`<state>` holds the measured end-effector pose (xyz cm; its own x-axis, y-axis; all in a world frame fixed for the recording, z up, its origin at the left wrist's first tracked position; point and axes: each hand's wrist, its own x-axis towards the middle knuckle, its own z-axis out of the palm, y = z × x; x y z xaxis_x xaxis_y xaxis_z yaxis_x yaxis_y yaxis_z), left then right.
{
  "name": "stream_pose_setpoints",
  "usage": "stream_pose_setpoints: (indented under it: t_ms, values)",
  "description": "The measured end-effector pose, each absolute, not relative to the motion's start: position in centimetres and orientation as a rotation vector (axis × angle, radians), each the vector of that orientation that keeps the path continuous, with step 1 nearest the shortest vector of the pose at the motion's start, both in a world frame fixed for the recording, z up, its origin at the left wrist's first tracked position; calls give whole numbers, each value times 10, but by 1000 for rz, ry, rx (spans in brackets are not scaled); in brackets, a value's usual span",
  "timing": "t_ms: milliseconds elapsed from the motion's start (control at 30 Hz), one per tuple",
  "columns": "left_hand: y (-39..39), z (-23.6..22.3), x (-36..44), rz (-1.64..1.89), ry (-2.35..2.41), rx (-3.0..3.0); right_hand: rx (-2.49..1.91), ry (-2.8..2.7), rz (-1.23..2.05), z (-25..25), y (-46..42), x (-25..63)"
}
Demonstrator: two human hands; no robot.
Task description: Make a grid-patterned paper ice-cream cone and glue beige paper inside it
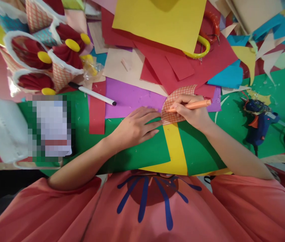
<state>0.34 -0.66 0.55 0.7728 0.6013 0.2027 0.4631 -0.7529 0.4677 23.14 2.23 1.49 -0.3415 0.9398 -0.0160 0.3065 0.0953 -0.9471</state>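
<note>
Right hand (189,109) gripping orange marker (198,104)

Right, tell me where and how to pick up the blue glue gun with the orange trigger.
Grip the blue glue gun by its handle, coming from the wearer's near right. It lies on its side, handle towards the wearer, orange trigger facing left. The nozzle points to the far left and may be hot, so I'd avoid that end.

Free gap between right forearm (235,148) and glue gun (260,126).
</note>
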Motion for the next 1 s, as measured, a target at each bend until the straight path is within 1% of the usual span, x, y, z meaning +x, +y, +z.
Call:
stream_pose_setpoints:
  t_ms: [233,400,567,633,767,867,1000]
  values:
    - [-7,5,3,504,796,2588,-1189,-1710,1230,14,21,232]
    - [-6,6,2,478,798,2569,-1175,-1764,1278,15,22,231]
    - [-5,5,1,453,770,2615,-1240,-1535,1351,19,22,232]
    - [-5,4,0,436,765,2625,-1245,-1404,1313,20,20,234]
    - [-3,4,-1,390,783,2617,-1164,-1251,1131,24,16,239]
    - [-2,3,-1,379,790,2616,-1174,-1323,1129,27,11,239]
    - [-1,1,-3,368,796,2638,-1209,-1522,1270,23,10,233]
